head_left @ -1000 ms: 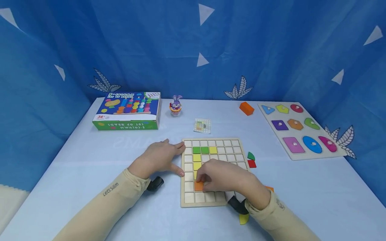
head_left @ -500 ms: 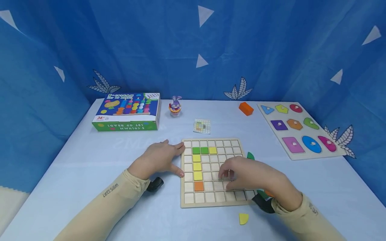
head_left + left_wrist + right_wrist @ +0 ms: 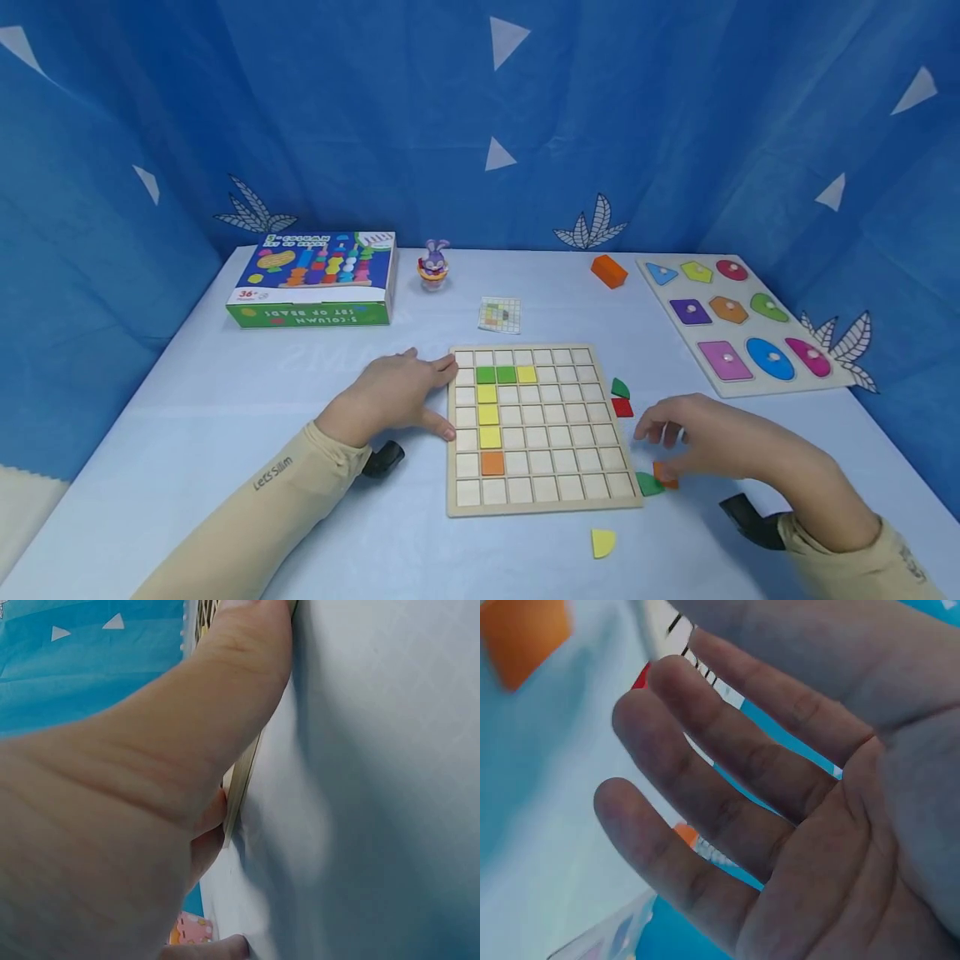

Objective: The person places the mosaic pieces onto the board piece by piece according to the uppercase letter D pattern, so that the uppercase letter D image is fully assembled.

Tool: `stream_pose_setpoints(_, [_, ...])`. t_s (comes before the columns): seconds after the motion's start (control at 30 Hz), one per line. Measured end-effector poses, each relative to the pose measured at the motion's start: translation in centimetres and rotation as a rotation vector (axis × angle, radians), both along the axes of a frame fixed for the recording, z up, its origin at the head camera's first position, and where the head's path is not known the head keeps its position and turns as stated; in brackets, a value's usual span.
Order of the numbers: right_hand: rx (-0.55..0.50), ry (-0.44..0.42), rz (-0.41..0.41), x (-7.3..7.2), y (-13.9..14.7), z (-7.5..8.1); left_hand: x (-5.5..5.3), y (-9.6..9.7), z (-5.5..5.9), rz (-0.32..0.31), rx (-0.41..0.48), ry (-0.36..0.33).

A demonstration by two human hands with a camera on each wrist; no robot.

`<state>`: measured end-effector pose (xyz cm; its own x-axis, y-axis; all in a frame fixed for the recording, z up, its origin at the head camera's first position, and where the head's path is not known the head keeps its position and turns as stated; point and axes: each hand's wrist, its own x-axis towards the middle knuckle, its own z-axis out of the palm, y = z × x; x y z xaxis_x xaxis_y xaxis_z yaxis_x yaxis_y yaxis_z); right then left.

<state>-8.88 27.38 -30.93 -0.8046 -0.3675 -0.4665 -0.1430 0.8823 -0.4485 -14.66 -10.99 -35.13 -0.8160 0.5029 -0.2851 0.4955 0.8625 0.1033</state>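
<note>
A wooden grid board (image 3: 536, 500) lies on the table. In it sit green tiles (image 3: 486, 375), yellow tiles (image 3: 488, 414) and an orange tile (image 3: 492, 463). My left hand (image 3: 386, 396) rests against the board's left edge, thumb and fingertips at the rim. Right of the board, my right hand (image 3: 712, 437) hovers with loosely bent fingers and nothing between them; its thumb overlaps a loose orange tile (image 3: 664, 475) in the head view. Beside that tile lies a green rounded piece (image 3: 649, 483). A red square tile (image 3: 622, 407) and a green quarter-round (image 3: 620, 388) lie farther back.
A yellow quarter-round (image 3: 602, 543) lies in front of the board. Behind it are a pattern card (image 3: 500, 315), a rabbit figure (image 3: 433, 267) and an orange block (image 3: 609, 272). A bead-set box (image 3: 311, 283) stands back left, a shape puzzle (image 3: 738, 329) back right.
My right hand has left the orange tile in the board and moved right, off the board to the loose pieces. The left hand has stayed at the board's edge.
</note>
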Motion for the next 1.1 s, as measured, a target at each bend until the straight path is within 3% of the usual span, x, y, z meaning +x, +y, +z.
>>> stream_pose_setpoints(0.2, [-0.006, -0.026, -0.008, 0.3, 1.8, -1.0, 0.0, -0.1, 0.1, 0.012, -0.008, -0.012])
stream_pose_setpoints(0.53, [-0.009, -0.032, -0.020, 0.6, 2.3, -2.7, 0.0, -0.1, 0.0, 0.013, 0.002, -0.020])
stream_pose_setpoints(0.8, [0.022, -0.038, -0.041, 0.6, 2.1, -2.7, 0.0, 0.1, -0.2, 0.012, -0.002, -0.018])
stream_pose_setpoints(1.1, [0.071, -0.013, -0.004, -0.2, 2.1, -1.9, 0.0, 0.0, -0.2, 0.010, -0.004, -0.007])
